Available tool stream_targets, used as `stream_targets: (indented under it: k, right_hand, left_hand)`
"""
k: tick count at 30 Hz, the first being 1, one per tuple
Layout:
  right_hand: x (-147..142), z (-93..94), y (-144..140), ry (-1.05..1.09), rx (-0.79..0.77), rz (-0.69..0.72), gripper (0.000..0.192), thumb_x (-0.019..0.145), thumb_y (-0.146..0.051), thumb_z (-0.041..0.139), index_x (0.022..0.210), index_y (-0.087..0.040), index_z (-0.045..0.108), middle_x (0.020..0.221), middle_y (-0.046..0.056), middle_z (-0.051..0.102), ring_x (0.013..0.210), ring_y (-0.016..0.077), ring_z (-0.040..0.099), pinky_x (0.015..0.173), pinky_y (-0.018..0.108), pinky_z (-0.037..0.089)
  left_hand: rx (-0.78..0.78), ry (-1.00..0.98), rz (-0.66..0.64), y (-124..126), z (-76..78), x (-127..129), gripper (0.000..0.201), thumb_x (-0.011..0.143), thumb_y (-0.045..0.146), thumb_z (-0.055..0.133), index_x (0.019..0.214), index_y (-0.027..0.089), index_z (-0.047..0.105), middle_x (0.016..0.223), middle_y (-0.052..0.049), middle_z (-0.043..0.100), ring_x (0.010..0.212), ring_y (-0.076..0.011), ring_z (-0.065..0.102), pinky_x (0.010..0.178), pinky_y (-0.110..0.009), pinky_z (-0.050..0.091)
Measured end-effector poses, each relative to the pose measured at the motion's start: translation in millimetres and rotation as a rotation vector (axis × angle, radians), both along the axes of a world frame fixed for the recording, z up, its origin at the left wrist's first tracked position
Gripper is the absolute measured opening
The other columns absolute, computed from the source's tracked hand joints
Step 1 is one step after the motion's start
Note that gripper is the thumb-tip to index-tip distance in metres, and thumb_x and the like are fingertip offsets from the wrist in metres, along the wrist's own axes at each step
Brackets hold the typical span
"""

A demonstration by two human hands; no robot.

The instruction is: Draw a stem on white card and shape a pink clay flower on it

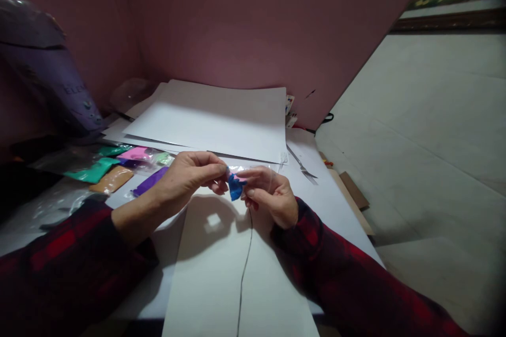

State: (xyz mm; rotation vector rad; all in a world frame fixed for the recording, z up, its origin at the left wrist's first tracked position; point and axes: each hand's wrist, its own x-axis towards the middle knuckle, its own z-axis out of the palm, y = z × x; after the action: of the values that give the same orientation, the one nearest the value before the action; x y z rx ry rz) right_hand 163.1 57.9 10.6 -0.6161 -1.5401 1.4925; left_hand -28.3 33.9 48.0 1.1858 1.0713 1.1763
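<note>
My left hand and my right hand meet above a white sheet on the low table. Both pinch a small blue lump, soft like clay, that seems to sit in a clear plastic bag. A thin dark wire hangs from below the lump and runs down over the sheet toward me. Both sleeves are dark red plaid.
Several small bags of coloured clay (green, pink, purple, tan) lie to the left. A large white sheet lies behind the hands, a metal fork to its right. A purple appliance stands at far left. Pink wall behind, pale floor at right.
</note>
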Motion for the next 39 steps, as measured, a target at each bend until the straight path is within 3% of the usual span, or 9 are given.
stream_targets:
  k: [4, 10, 17, 24, 29, 39]
  right_hand:
    - [0.5, -1.3, 0.7, 0.011, -0.017, 0.057, 0.039, 0.073, -0.012, 0.062, 0.11, -0.025, 0.068, 0.067, -0.001, 0.066, 0.054, 0.0104, 0.054, 0.044, 0.021, 0.039]
    - [1.7, -2.2, 0.4, -0.022, -0.019, 0.048, 0.034, 0.073, -0.01, 0.057, 0.101, -0.024, 0.071, 0.065, -0.002, 0.063, 0.05, 0.0093, 0.052, 0.041, 0.02, 0.036]
    - [0.8, 2.6, 0.4, -0.031, -0.014, 0.043, 0.028, 0.074, -0.015, 0.064, 0.101, -0.022, 0.069, 0.067, -0.001, 0.065, 0.051, 0.01, 0.054, 0.042, 0.021, 0.038]
    - [1.2, 2.9, 0.1, -0.011, -0.005, 0.166, 0.037, 0.078, -0.023, 0.07, 0.114, -0.026, 0.067, 0.083, 0.002, 0.069, 0.061, 0.01, 0.057, 0.045, 0.02, 0.043]
    - [3.1, 0.3, 1.0, -0.052, -0.002, 0.077, 0.03, 0.079, -0.022, 0.067, 0.109, -0.027, 0.072, 0.085, 0.004, 0.07, 0.062, 0.0117, 0.056, 0.042, 0.021, 0.045]
    - [0.6, -3.4, 2.2, -0.004, 0.014, 0.028, 0.044, 0.073, -0.008, 0.057, 0.109, -0.028, 0.072, 0.068, 0.0, 0.065, 0.053, 0.0092, 0.048, 0.043, 0.019, 0.04]
  left_hand:
    - [-0.018, -0.015, -0.015, 0.3, 0.1, 0.5, 0.014, 0.073, 0.025, 0.071, 0.068, 0.013, 0.067, 0.059, -0.003, 0.067, 0.055, -0.0124, 0.061, 0.059, -0.026, 0.049]
    - [-0.01, -0.022, -0.009, -0.3, 1.6, 1.2, 0.012, 0.074, 0.024, 0.07, 0.068, 0.013, 0.066, 0.059, -0.002, 0.066, 0.055, -0.012, 0.061, 0.059, -0.025, 0.048]
    - [0.016, -0.041, 0.019, 0.4, 0.9, 1.3, 0.013, 0.074, 0.022, 0.068, 0.064, 0.014, 0.063, 0.059, -0.001, 0.064, 0.054, -0.0117, 0.059, 0.057, -0.025, 0.045]
    - [-0.022, -0.057, -0.009, -0.1, -1.0, -0.1, 0.015, 0.074, 0.025, 0.072, 0.068, 0.014, 0.064, 0.058, 0.0, 0.065, 0.054, -0.0107, 0.058, 0.058, -0.024, 0.047]
    - [-0.035, -0.077, -0.02, -0.4, -0.5, 0.8, 0.014, 0.074, 0.025, 0.073, 0.07, 0.013, 0.067, 0.062, -0.001, 0.067, 0.055, -0.0101, 0.06, 0.059, -0.022, 0.048]
    - [-0.039, -0.069, -0.09, -0.7, -1.2, 0.9, 0.011, 0.073, 0.022, 0.073, 0.072, 0.012, 0.069, 0.064, -0.004, 0.069, 0.058, -0.0125, 0.063, 0.059, -0.024, 0.052]
